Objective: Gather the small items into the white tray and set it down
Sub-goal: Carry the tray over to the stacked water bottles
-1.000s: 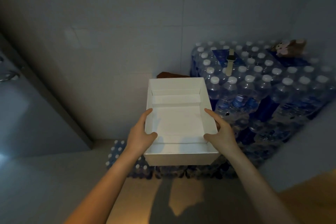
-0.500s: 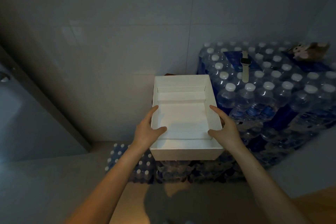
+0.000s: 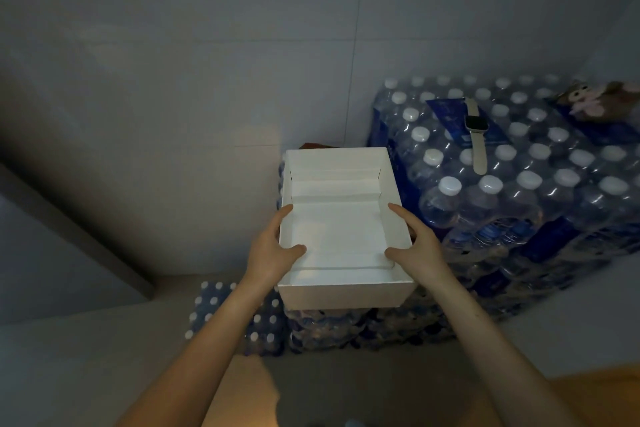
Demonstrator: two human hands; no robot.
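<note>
I hold an empty white tray (image 3: pixel 346 295) in front of me, above a low stack of bottle packs. My left hand (image 3: pixel 272 250) grips its left wall with the thumb inside. My right hand (image 3: pixel 417 248) grips the right wall the same way. A wristwatch (image 3: pixel 476 135) with a pale strap lies on top of the tall stack of water bottle packs (image 3: pixel 519 191) to the right. A small plush toy (image 3: pixel 595 102) sits on the far right of that stack.
A grey tiled wall (image 3: pixel 207 80) rises behind the tray. A lower pack of bottles (image 3: pixel 225 315) stands on the floor to the left. A grey panel (image 3: pixel 52 253) fills the left edge. Something brown (image 3: pixel 317 146) peeks out behind the tray.
The tray and both hands have shifted slightly right and nearer the tall bottle stack. The view has turned left, so the watch and toy sit further right.
</note>
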